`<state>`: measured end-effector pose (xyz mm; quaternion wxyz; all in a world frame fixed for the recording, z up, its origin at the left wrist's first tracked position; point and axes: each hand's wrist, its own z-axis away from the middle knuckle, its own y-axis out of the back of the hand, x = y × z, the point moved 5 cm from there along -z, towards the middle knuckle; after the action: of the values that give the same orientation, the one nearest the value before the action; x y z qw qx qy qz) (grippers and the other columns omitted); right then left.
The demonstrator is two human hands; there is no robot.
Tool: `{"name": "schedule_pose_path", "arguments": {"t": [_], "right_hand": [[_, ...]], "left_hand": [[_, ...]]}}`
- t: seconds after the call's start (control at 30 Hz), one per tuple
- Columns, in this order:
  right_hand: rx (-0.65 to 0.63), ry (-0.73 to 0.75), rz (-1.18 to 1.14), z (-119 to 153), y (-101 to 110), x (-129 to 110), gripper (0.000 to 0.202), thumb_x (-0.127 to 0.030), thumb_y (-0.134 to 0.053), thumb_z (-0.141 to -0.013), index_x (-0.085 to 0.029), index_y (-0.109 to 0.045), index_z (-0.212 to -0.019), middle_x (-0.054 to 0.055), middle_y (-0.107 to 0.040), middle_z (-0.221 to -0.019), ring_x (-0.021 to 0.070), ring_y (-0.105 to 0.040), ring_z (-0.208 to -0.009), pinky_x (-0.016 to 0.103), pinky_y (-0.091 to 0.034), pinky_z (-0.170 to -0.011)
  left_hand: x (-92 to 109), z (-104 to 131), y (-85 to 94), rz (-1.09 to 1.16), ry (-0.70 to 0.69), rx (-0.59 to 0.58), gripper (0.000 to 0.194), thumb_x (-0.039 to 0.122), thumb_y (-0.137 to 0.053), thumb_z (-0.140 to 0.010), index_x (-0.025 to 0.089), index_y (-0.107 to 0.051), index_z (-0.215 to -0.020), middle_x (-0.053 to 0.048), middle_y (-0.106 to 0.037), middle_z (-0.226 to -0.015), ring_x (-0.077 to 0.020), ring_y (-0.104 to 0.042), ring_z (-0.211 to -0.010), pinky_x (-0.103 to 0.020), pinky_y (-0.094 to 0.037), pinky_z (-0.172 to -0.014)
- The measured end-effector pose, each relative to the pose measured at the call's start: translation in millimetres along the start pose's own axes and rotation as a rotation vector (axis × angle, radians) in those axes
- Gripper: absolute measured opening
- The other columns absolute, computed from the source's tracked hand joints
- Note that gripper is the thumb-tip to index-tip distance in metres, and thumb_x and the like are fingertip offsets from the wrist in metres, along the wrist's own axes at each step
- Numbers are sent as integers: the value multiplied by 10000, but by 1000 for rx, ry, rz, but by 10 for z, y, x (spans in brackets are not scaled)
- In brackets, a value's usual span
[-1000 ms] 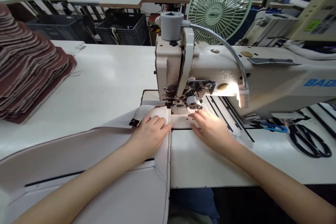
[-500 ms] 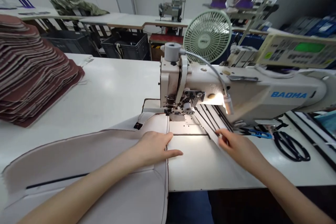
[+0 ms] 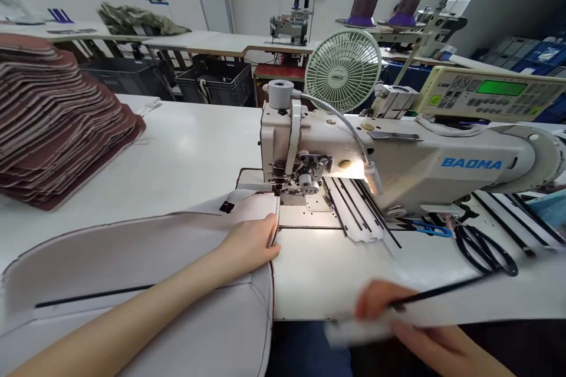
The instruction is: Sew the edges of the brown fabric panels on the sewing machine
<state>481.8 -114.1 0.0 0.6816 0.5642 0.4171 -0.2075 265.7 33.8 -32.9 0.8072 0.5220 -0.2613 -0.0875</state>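
White strip [image 3: 508,300] is stretching across the near right; my right hand [image 3: 431,341] is pinching it between fingers and thumb, blurred. If I am pulling too low, it is perhaps risking a snag on the scissors [image 3: 480,244] just beyond. That hand is pointing leftward; my left hand [image 3: 250,241] is lying back upward on the pale panel [image 3: 212,324], half curled at its right edge, and whether gripping, I cannot tell. Farther, the panel is reaching the sewing machine [image 3: 420,156].
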Motion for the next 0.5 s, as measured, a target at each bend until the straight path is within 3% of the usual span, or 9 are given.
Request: {"name": "schedule_pose_path", "arguments": {"t": [0.1,0.2,0.33,0.4,0.5], "right_hand": [[194,360,474,-696,-89,-174,371,-159,-306,-969,-244,-644,-1096,89,-638,-1139,197,-626,-988,329,-534,-825],[184,513,594,-1124,-424,-22,374,-70,-354,-932,-190,-661,-1110,122,-662,-1091,229,-612,-1029,366,-532,-825],[274,744,869,-1124,-780,84,299,-10,-407,-912,-60,-654,-1074,146,-695,-980,219,-629,-966,327,-535,-735],[297,750,882,-1068,-849,67,286,3,-404,-905,-39,-660,-1026,150,-699,-974,218,-628,-965,315,-527,-717],[204,722,878,-1086,-949,-11,284,7,-403,-882,-46,-666,-973,159,-699,-958,233,-632,-940,321,-516,-650]], "left_hand": [[50,9,1,-62,-17,20,136,243,-475,-779,213,-397,-671,-9,-594,-707,-198,-593,-690,-281,-347,-559],[79,24,36,-77,-88,117,134,200,-493,-764,202,-438,-643,-50,-617,-880,-215,-593,-844,-305,-440,-683],[16,21,92,85,-185,211,187,148,-536,-726,198,-413,-594,-76,-603,-1159,-242,-533,-1097,-358,-457,-900],[-56,-3,116,180,-192,189,202,125,-541,-713,200,-398,-591,-67,-608,-1208,-234,-533,-1128,-368,-443,-948],[-154,-50,176,289,-170,142,198,116,-519,-722,203,-392,-596,-66,-591,-1292,-227,-532,-1177,-374,-427,-990]]}}
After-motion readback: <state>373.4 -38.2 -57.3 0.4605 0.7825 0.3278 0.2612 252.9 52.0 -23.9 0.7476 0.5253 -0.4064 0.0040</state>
